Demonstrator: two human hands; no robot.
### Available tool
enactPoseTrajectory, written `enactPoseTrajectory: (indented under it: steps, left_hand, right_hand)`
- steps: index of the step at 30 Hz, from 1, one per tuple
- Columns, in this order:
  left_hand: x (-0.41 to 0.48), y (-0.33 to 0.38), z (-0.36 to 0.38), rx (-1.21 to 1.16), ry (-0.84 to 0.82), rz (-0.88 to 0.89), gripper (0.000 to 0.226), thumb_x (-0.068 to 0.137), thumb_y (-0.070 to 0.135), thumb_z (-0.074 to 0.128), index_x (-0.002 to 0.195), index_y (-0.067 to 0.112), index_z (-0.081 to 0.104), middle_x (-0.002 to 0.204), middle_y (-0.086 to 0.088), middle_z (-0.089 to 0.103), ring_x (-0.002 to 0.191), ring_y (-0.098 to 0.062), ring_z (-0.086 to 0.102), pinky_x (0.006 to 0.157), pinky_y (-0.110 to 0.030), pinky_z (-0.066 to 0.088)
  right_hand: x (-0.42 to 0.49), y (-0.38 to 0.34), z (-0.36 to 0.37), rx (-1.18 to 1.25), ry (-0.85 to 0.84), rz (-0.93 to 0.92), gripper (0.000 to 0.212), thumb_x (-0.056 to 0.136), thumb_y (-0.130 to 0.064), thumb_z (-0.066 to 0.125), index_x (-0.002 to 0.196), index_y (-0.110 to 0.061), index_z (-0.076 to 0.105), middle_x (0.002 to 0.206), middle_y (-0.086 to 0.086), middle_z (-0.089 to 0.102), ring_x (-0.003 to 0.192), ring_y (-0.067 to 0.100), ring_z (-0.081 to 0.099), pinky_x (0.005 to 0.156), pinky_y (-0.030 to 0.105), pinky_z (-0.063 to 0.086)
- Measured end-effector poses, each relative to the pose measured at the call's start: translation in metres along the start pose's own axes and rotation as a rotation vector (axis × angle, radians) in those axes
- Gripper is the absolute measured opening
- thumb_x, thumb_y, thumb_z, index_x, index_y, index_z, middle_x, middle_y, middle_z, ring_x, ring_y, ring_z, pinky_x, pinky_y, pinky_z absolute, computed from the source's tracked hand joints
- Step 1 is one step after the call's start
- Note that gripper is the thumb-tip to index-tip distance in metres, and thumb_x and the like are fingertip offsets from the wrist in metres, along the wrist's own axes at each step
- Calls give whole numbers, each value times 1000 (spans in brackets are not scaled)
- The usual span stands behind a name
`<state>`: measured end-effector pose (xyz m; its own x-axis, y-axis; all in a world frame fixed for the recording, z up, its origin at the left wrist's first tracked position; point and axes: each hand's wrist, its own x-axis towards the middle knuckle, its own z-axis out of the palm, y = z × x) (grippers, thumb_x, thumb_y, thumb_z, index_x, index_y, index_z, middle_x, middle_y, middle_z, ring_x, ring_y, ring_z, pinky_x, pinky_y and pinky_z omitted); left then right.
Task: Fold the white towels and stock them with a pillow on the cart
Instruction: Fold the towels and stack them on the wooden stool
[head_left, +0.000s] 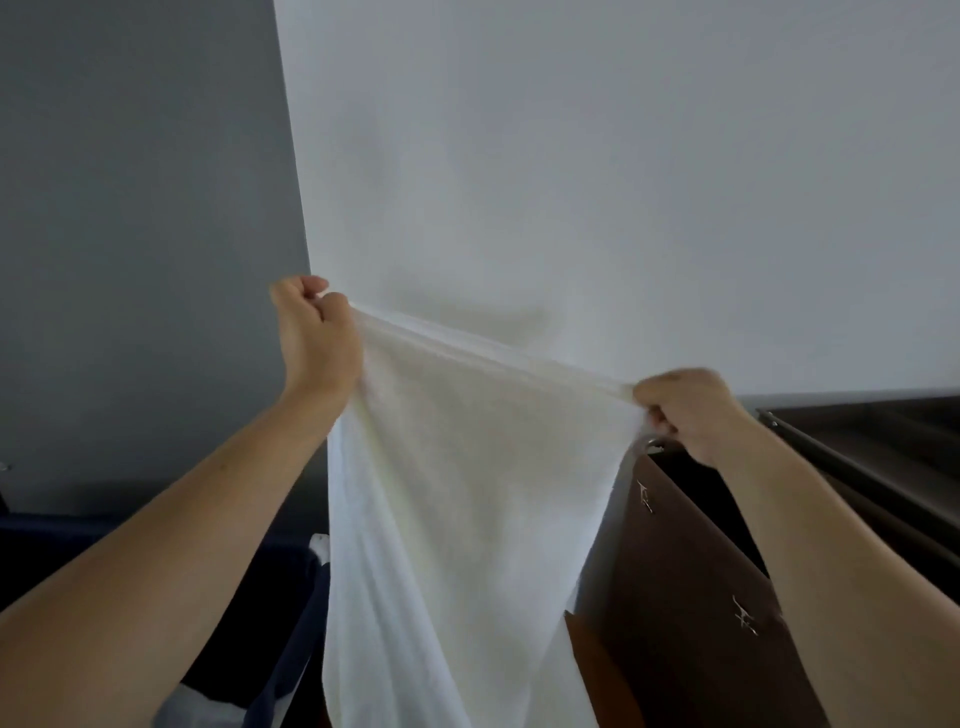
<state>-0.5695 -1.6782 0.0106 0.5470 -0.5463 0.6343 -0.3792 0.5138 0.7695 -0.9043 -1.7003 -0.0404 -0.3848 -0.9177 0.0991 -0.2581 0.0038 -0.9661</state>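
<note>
A white towel (447, 499) hangs stretched in the air in front of the pale wall (597, 166), its top edge pulled taut and slanting down to the right. The left hand (314, 332) pinches the towel's upper left corner with curled fingers; the right hand (693, 410) grips its upper right corner. Right of the towel stands what may be a brown cart (691, 597); dark blue fabric (270, 613) lies left of the towel.
</note>
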Motion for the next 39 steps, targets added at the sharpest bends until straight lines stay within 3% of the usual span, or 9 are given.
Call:
enactPoseTrajectory:
  steps: [7, 10, 13, 16, 18, 22, 26, 31, 39]
  left_hand:
    - [-6, -60, -7, 440, -316, 52, 34, 99, 10, 36, 131, 7, 46, 119, -3, 53, 103, -19, 49, 84, -28, 34]
    - [25, -40, 3, 386, -263, 47, 33, 97, 8, 37, 127, 4, 52, 128, -12, 56, 116, -27, 52, 88, -27, 34]
    - [79, 21, 14, 285, -143, 92, 32, 96, 6, 37, 120, 4, 59, 121, -12, 61, 111, -27, 56, 78, -23, 34]
    - [123, 57, 17, 239, -24, 125, 29, 98, 8, 38, 116, 0, 60, 118, -18, 64, 109, -32, 58, 78, -30, 37]
    - [133, 58, 15, 277, 12, 86, 29, 101, 12, 38, 113, -4, 59, 116, -24, 63, 107, -38, 58, 77, -36, 39]
    - [137, 69, 9, 303, 10, 107, 28, 101, 12, 36, 110, -4, 57, 113, -24, 62, 105, -38, 58, 76, -38, 38]
    - [159, 116, -2, 218, 51, 163, 30, 99, 14, 36, 112, 0, 59, 114, -19, 63, 102, -32, 58, 77, -36, 41]
    - [147, 86, -9, 486, -111, 83, 31, 99, 9, 39, 113, -10, 59, 117, -27, 61, 109, -38, 59, 82, -39, 43]
    - [144, 67, -2, 310, -38, 32, 30, 96, 9, 38, 106, -5, 63, 109, -21, 65, 102, -37, 61, 81, -40, 47]
  right_hand:
    - [-17, -19, -3, -222, 14, -44, 12, 73, -6, 67, 65, -8, 58, 51, 3, 45, 51, 21, 38, 55, 30, 34]
    - [-15, -72, -11, -123, 141, -184, 30, 71, -9, 66, 52, -17, 44, 48, 0, 38, 52, 21, 34, 53, 31, 29]
    - [-12, -136, -11, 167, 280, -296, 30, 62, -8, 57, 47, -21, 34, 59, 6, 31, 49, 19, 28, 51, 34, 22]
    - [-11, -177, -5, 311, 317, -361, 33, 72, -3, 59, 49, -16, 39, 57, 7, 38, 46, 21, 37, 47, 31, 33]
    - [-14, -188, 0, 241, 314, -364, 27, 74, -5, 61, 52, -13, 48, 54, 9, 49, 46, 24, 47, 50, 33, 44]
    - [-16, -215, -6, 138, 358, -431, 27, 67, -6, 58, 45, -17, 45, 37, -1, 45, 44, 23, 46, 49, 30, 41]
    - [-18, -260, -20, 210, 480, -563, 7, 65, -13, 56, 61, -18, 55, 59, 3, 59, 54, 22, 57, 53, 32, 48]
    - [-25, -244, -20, -173, 282, -433, 14, 80, -10, 58, 65, -10, 57, 57, 10, 60, 46, 23, 54, 51, 26, 44]
    - [-15, -232, -16, -173, 260, -489, 9, 80, -11, 51, 80, -13, 60, 62, 7, 59, 46, 24, 50, 56, 36, 47]
